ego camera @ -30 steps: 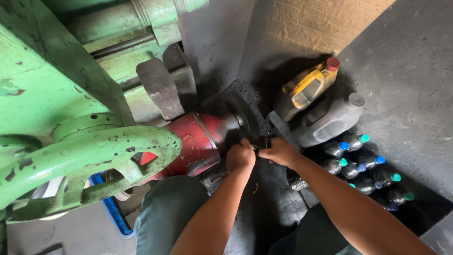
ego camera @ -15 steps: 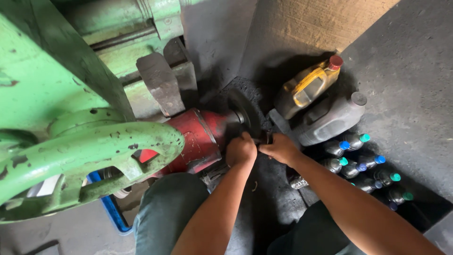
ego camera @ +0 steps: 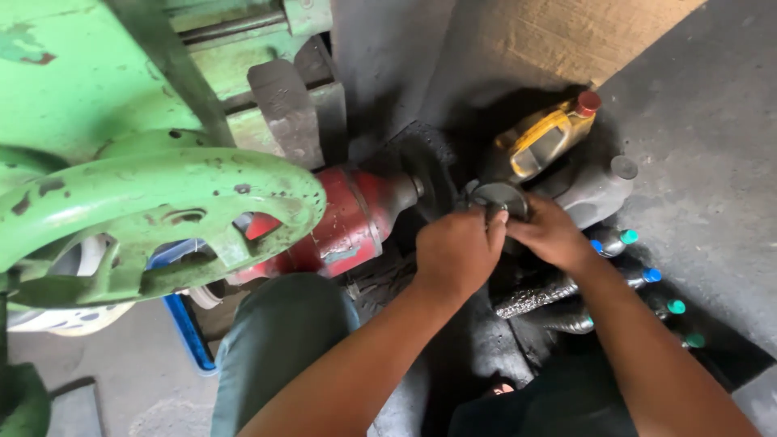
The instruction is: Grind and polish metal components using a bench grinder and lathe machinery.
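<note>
Dark round metal disc sits between both hands just off the shaft end of the red motor, whose long axis runs lower left to upper right. Left hand is knuckles-up, fingers curled onto the disc; right hand grips its other edge. Yellow jug and grey jug lie capped behind; capped bottles lie beside, contents unclear.

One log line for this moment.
left hand: on round dark part | right hand: gripping same part | beside red motor | yellow jug behind
</note>
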